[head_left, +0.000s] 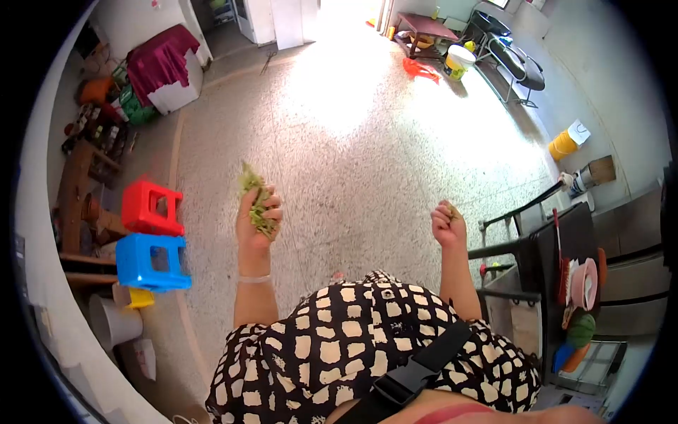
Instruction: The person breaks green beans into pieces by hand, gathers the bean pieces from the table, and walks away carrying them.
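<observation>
A bunch of green leafy stems [263,212] is held in my left hand [256,220], its fingers wrapped round the middle of the bunch. Leaves stick out above the hand and stem ends show below. My right hand [448,224] is raised well apart on the right, its fingers curled closed. Something small and greenish-brown [453,210] shows at those fingers, too small to name. Both hands are above the speckled floor [339,184].
Red [152,206] and blue [152,262] stools stand at left beside a grey bin [113,321]. At right is a black table [540,261] with a pink basin [584,284]. Farther off are a white bucket [458,62], a black chair [519,65] and a low table [427,27].
</observation>
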`<action>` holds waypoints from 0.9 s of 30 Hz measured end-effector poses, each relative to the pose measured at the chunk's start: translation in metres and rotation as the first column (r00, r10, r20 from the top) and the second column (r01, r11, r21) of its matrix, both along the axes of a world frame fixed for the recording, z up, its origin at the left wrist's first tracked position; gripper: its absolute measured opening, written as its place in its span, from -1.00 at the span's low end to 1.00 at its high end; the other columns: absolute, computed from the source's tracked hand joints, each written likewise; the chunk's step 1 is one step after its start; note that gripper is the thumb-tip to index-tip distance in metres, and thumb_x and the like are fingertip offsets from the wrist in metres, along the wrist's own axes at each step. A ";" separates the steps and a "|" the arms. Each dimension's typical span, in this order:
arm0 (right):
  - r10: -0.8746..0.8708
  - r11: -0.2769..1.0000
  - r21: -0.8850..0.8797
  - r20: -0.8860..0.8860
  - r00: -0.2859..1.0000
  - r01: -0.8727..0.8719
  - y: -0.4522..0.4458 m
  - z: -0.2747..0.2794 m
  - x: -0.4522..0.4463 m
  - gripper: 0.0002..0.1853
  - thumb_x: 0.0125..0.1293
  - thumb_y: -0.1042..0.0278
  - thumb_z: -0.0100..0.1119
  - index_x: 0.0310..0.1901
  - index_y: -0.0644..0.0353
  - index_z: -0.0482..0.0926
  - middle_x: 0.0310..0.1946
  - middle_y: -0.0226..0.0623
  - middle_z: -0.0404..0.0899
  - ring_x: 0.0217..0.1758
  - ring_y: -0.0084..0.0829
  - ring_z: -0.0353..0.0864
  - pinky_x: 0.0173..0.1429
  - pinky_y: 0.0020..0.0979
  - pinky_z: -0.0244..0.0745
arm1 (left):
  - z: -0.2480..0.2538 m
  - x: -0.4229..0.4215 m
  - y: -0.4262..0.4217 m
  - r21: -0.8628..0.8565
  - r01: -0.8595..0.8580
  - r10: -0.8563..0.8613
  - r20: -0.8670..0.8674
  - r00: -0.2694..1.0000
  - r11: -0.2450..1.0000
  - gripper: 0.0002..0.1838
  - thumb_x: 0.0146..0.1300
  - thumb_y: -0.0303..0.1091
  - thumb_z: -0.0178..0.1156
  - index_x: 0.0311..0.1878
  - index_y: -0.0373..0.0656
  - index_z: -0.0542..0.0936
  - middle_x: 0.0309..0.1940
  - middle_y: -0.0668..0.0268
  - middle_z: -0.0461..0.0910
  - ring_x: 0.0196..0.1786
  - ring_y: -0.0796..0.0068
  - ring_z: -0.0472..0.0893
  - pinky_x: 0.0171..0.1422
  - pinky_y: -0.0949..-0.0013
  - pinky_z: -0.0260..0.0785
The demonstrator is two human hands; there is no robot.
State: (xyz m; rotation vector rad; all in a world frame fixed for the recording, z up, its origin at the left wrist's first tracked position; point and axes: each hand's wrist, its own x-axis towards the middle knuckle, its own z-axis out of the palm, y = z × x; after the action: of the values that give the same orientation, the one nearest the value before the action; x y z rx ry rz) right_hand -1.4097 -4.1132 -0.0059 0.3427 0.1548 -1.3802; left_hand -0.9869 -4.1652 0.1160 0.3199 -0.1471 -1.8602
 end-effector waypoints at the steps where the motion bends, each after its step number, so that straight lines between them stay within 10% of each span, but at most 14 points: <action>1: -0.031 0.999 0.006 -0.030 0.999 0.032 -0.019 -0.001 -0.013 -0.77 0.44 0.38 -0.20 -0.43 0.14 0.30 -0.64 -0.50 0.19 -0.63 -0.65 0.06 -0.65 -0.64 -0.05 | 0.003 -0.019 -0.032 0.022 0.005 -0.006 0.072 0.997 1.000 -0.82 0.32 -0.40 0.04 -0.04 -0.14 0.44 -0.27 0.31 0.41 -0.37 0.59 0.35 -0.52 0.59 0.26; 9: -0.284 0.934 0.226 -0.005 0.959 0.278 -0.186 -0.076 -0.100 -0.77 0.39 0.42 -0.12 -0.48 0.12 0.32 -0.65 -0.52 0.25 -0.67 -0.65 0.04 -0.70 -0.64 -0.09 | -0.025 -0.124 -0.282 0.069 0.140 -0.141 -0.002 0.990 0.988 -0.80 0.29 -0.40 0.07 -0.03 -0.13 0.47 -0.29 0.31 0.39 -0.38 0.60 0.36 -0.54 0.61 0.26; 14: -0.286 0.952 0.070 -0.143 0.948 0.298 -0.383 -0.050 -0.158 -0.77 0.40 0.44 -0.15 -0.48 0.10 0.30 -0.66 -0.54 0.14 -0.67 -0.66 0.00 -0.71 -0.63 -0.11 | -0.016 -0.142 -0.431 0.070 0.042 -0.046 0.065 0.997 0.997 -0.81 0.29 -0.41 0.07 -0.04 -0.13 0.47 -0.30 0.31 0.39 -0.38 0.59 0.37 -0.54 0.60 0.26; 20: 0.129 0.970 -0.199 -0.052 0.990 -0.137 -0.633 -0.024 -0.128 -0.82 0.42 0.40 -0.18 -0.37 0.16 0.33 -0.63 -0.54 0.18 -0.61 -0.68 0.06 -0.62 -0.65 -0.03 | -0.048 -0.124 -0.555 0.040 -0.130 0.129 0.017 0.991 0.991 -0.85 0.33 -0.35 0.03 -0.09 -0.14 0.44 -0.28 0.29 0.43 -0.37 0.57 0.39 -0.49 0.55 0.31; 27: 0.140 0.988 -0.076 0.026 0.990 -0.137 -0.854 -0.027 -0.125 -0.84 0.42 0.40 -0.18 -0.34 0.21 0.34 -0.61 -0.52 0.24 -0.61 -0.67 0.09 -0.65 -0.67 0.00 | -0.072 -0.119 -0.744 0.142 -0.303 0.282 0.148 0.948 0.942 -0.88 0.30 -0.38 0.05 -0.14 -0.16 0.41 -0.31 0.31 0.41 -0.39 0.57 0.42 -0.53 0.55 0.34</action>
State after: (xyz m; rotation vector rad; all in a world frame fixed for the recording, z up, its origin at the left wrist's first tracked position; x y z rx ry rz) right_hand -1.5344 -4.9671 -0.0327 0.2864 0.0998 -1.2394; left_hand -1.1061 -4.9092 0.0438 0.5442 -0.0300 -1.5586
